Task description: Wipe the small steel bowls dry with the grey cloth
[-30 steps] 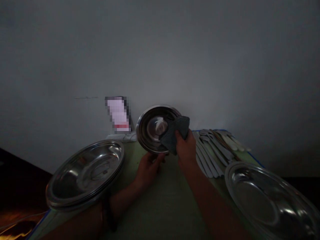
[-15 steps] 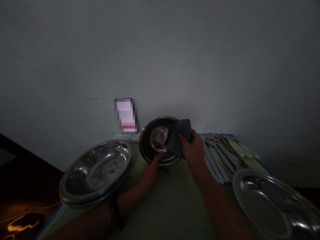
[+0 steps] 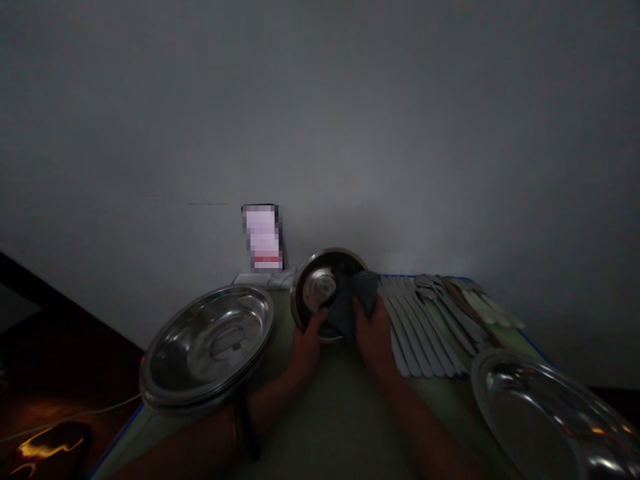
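My left hand (image 3: 306,343) grips the bowl (image 3: 319,285) by its near edge, thumb over the rim, other fingers mostly hidden. My right hand (image 3: 374,333) is closed on a dark cloth (image 3: 344,310), bunched up, lying over the bowl's right inner side. Bowl is in front of me, tilted, opening facing me, above the far part of the green table (image 3: 340,420); can't tell if it touches the wall (image 3: 350,133). Left: stacked basins (image 3: 200,357), near my left forearm. Right: cutlery (image 3: 423,333) in a rough row, handles toward me, some pale pieces at the far right. Nearer right: shiny dish (image 3: 535,407), cut off by the frame. Phone (image 3: 265,233) leans upright at the wall, screen pixelated.
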Demonstrator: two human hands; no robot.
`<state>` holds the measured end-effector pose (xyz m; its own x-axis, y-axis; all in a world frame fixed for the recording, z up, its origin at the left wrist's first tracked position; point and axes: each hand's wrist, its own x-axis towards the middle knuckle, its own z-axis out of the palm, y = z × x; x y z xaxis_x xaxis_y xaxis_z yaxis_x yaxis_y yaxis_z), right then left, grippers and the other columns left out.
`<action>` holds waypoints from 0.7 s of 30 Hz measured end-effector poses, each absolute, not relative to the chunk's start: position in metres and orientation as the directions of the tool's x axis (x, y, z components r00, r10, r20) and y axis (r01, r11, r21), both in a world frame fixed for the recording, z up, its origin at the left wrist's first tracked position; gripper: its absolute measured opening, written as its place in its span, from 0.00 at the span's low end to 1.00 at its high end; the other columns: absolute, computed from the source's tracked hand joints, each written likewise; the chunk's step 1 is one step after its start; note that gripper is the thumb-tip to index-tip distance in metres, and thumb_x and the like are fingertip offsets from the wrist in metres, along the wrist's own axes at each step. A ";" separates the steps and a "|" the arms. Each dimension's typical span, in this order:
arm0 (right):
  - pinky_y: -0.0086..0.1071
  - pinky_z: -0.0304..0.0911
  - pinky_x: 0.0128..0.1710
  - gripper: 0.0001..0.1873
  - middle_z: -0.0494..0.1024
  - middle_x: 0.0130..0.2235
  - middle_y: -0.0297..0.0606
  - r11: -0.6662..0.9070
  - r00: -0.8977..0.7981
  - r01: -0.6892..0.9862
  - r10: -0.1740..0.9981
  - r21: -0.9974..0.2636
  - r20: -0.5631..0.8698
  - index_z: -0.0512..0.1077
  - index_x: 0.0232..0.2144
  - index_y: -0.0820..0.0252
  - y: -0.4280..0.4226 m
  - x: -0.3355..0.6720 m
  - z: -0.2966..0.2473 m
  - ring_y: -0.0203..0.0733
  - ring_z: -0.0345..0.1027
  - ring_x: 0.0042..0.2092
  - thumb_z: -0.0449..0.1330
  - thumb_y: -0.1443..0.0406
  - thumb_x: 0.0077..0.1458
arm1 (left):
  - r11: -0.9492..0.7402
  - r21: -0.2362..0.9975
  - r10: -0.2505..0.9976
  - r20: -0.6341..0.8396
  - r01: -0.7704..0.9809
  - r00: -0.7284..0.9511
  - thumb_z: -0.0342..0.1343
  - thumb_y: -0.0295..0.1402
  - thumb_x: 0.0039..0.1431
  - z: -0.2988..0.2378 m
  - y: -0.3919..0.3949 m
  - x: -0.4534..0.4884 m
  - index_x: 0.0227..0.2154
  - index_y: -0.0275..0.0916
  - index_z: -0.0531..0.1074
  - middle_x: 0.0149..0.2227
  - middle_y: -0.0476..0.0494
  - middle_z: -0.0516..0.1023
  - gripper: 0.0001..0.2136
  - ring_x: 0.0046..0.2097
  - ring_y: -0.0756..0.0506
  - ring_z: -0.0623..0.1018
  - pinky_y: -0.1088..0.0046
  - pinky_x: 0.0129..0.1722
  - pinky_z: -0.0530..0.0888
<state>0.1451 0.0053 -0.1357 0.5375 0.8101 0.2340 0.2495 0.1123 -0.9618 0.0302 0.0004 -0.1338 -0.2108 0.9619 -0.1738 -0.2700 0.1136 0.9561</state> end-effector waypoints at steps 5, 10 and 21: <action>0.42 0.62 0.42 0.22 0.76 0.40 0.49 0.114 0.516 0.226 0.828 -0.967 0.219 0.69 0.40 0.63 -0.003 0.142 -0.150 0.52 0.69 0.43 0.54 0.52 0.52 | 0.123 0.952 0.973 -0.171 -0.280 -0.153 0.60 0.40 0.47 -0.135 -0.006 0.026 0.40 0.38 0.76 0.43 0.40 0.81 0.17 0.52 0.36 0.75 0.57 0.55 0.68; 0.41 0.62 0.42 0.20 0.76 0.38 0.48 0.095 0.516 0.229 0.832 -0.969 0.203 0.68 0.38 0.61 -0.005 0.145 -0.150 0.51 0.69 0.41 0.53 0.52 0.52 | 0.055 0.952 0.977 -0.113 -0.300 -0.179 0.62 0.36 0.45 -0.138 -0.009 0.020 0.41 0.41 0.76 0.46 0.42 0.80 0.17 0.56 0.37 0.72 0.58 0.58 0.64; 0.43 0.60 0.49 0.23 0.76 0.45 0.52 0.133 0.572 0.170 0.794 -0.976 0.208 0.69 0.44 0.64 -0.004 0.147 -0.150 0.51 0.68 0.48 0.50 0.52 0.55 | 0.142 0.952 0.970 -0.189 -0.271 -0.154 0.59 0.38 0.48 -0.131 0.001 0.027 0.35 0.37 0.78 0.41 0.40 0.82 0.13 0.48 0.39 0.78 0.62 0.52 0.70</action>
